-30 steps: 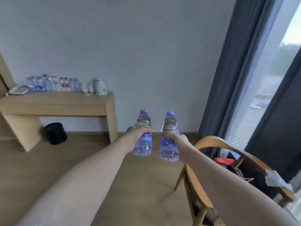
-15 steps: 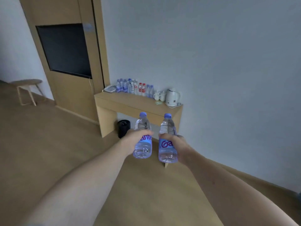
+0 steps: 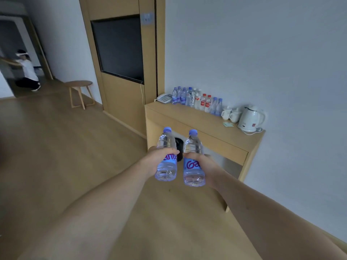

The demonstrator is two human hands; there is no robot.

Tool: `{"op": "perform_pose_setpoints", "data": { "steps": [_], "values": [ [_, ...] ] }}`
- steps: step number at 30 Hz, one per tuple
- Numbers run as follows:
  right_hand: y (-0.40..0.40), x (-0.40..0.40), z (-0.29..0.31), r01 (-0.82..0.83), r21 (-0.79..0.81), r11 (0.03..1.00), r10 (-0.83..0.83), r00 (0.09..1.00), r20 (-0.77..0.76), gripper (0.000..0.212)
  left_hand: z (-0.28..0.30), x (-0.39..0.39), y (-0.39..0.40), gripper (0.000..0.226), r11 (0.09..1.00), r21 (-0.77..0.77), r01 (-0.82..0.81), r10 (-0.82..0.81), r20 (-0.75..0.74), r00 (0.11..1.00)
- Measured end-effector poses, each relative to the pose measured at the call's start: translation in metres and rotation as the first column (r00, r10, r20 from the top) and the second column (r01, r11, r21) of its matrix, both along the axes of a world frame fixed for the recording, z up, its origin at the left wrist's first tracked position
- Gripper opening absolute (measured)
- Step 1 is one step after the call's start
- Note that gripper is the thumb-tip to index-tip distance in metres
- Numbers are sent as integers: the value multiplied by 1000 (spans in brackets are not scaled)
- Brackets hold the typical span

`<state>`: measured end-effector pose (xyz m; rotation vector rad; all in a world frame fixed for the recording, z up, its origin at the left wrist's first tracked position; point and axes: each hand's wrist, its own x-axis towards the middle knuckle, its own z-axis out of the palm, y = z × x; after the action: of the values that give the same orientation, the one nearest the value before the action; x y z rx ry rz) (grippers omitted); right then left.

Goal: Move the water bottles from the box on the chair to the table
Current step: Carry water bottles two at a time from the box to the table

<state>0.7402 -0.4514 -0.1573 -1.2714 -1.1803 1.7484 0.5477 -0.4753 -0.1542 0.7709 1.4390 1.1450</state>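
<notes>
counts: 2 bottles in hand, a row of about 11 on the surface

one bottle in left hand, one bottle in right hand. surface also carries 1 phone, 2 mugs, 1 kettle. 1 stool on the floor.

— What do we see around us?
— A pale wall, a wood floor, a tall wooden panel holding a dark screen.
— And a round stool by the doorway.
</notes>
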Motion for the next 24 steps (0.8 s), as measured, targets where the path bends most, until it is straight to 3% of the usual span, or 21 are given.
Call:
{"op": "perform_pose_setpoints", "data": {
  "steps": [8, 12, 19, 24],
  "values": [
    [123, -123, 9, 103, -49, 993, -106, 992, -61, 74, 12, -118, 130, 79, 997, -19, 78, -78, -17, 997],
    [180, -160, 15, 137, -42, 990, -139, 989, -51, 50, 20, -155, 184, 80, 993, -12, 114, -114, -26, 993],
    [284, -204, 3, 150, -58, 987, -152, 988, -30, 46, 11, -200, 283, 68, 990, -27, 139, -139, -16, 990],
    [379, -228, -12, 132, -50, 990, -134, 990, -39, 59, -1, -225, 379, 62, 991, -18, 130, -131, -42, 991]
  ]
}}
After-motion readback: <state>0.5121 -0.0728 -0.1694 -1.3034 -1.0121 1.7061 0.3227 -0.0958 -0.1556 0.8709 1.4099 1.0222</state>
